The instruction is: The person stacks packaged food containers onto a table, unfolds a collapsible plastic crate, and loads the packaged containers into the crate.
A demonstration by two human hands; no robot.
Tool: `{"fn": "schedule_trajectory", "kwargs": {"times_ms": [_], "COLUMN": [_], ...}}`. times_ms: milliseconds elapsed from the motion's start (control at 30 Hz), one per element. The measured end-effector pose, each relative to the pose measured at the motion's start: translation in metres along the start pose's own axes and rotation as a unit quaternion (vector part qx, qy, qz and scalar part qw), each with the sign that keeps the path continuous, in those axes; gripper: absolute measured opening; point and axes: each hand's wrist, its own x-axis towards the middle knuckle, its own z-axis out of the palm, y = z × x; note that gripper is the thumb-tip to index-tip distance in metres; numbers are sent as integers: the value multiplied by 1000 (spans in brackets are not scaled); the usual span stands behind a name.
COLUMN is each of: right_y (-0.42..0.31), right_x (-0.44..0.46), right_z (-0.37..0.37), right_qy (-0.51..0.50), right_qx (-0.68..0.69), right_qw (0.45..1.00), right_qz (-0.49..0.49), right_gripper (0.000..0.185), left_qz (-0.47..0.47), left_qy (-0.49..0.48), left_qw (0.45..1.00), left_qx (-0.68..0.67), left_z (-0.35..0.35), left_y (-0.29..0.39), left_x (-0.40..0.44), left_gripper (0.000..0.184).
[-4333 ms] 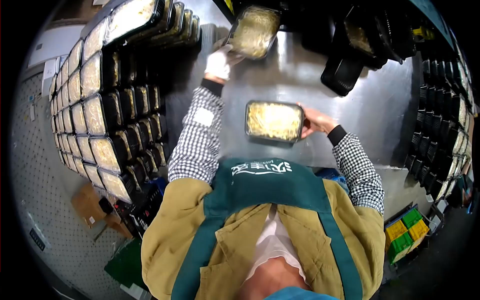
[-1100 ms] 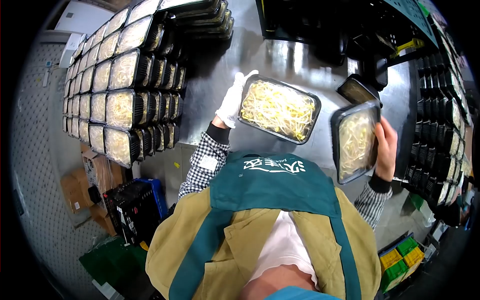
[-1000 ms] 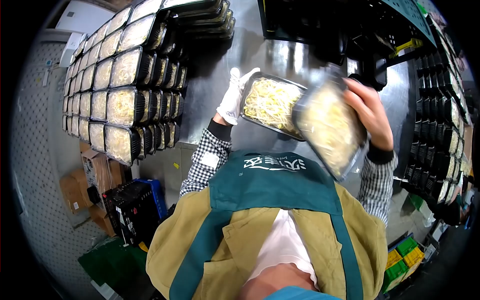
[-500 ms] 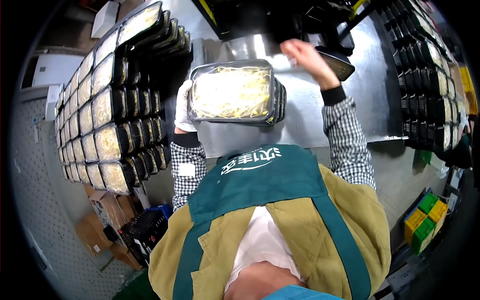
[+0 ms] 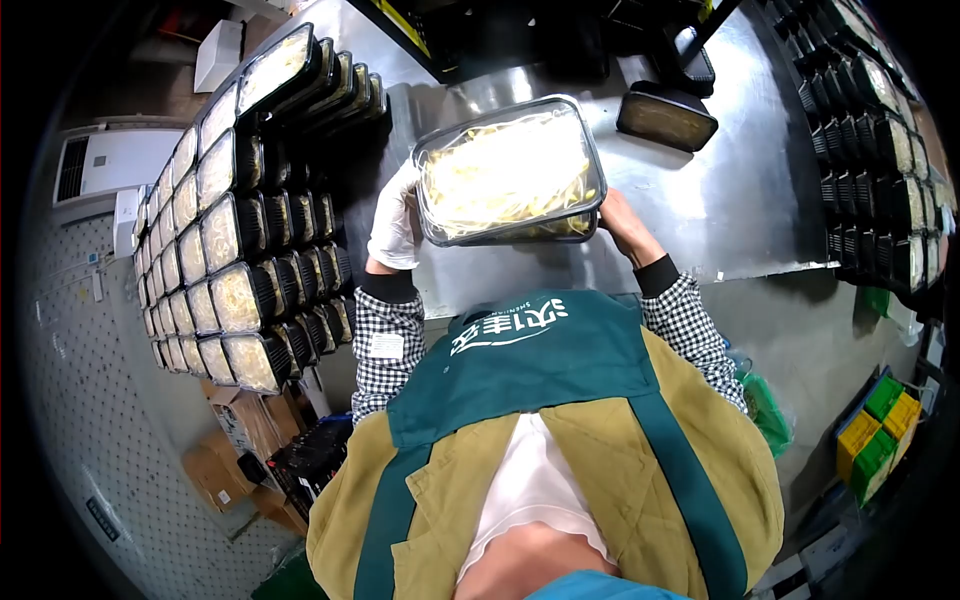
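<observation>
A black tray of bean sprouts under a shiny clear cover is held up before my chest, tilted toward me. The edge of at least one more tray shows beneath it. My left hand, in a white glove, grips the left side, its fingertips hidden behind the tray. At the lower right corner, my bare right hand is closed on the rim, with its fingers partly out of sight. Beyond it on the metal table, a single dark tray lies tipped.
Tall stacks of packed sprout trays rise at the left. More stacked trays line the right side. Black trays and a yellow-black frame stand at the back of the metal table. Green and yellow crates sit lower right.
My right hand has come down from the far right of the table to the tray's right side. The sprout tray has shifted right and turned slightly, with my left hand staying on it.
</observation>
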Motion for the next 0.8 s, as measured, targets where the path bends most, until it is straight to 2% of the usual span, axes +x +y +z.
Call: {"fn": "schedule_trajectory", "kwargs": {"times_ms": [67,100,133,167,233,300,333,367,467,500,567,633,667,700,767,800], "right_y": [26,43,68,80,93,84,77,102,90,88,80,78,89,76,58,49], "right_x": [26,37,48,54,59,56,50,65,79,90,127,184,218,233,259,271], "right_z": [-15,-21,-25,-23,-16,-13,-8,-6,24,37,72,111,126,144,182,199], "right_qy": [36,55,76,60,38,17,30,44,15,9,6,5,31,53,88,62], "right_qx": [-133,-199,-281,-277,-254,-236,-287,-231,-50,-13,6,-64,-151,-195,-210,-184], "right_qw": [990,978,957,959,965,965,946,951,990,992,992,990,964,961,950,962], "right_qz": [14,20,-7,-15,-47,-113,-146,-200,-132,-122,-129,-128,-215,-190,-214,-194], "right_gripper": [54,54,50,48,43,40,37,35,37,34,30,26,27,28,29,28], "left_qz": [146,234,313,369,349,294,290,286,305,296,311,267,281,303,344,294], "left_qy": [-24,-34,-31,-23,-84,-171,-190,-206,-106,-112,-81,-43,-20,-13,2,10], "left_qw": [975,931,809,632,586,647,680,709,579,622,602,534,556,645,682,691], "left_qx": [163,279,496,681,726,682,646,611,749,716,731,801,782,702,645,661], "left_z": [5,17,28,38,75,68,66,63,59,50,22,-16,-35,-59,-89,-100], "left_y": [6,16,29,40,32,-9,-15,-13,5,7,12,50,58,66,90,105], "left_x": [3,-4,-12,-22,-40,-40,-39,-38,-60,-58,-48,-21,-4,15,46,59], "left_gripper": [48,59,58,58,55,51,51,50,48,51,53,51,50,50,47,45]}}
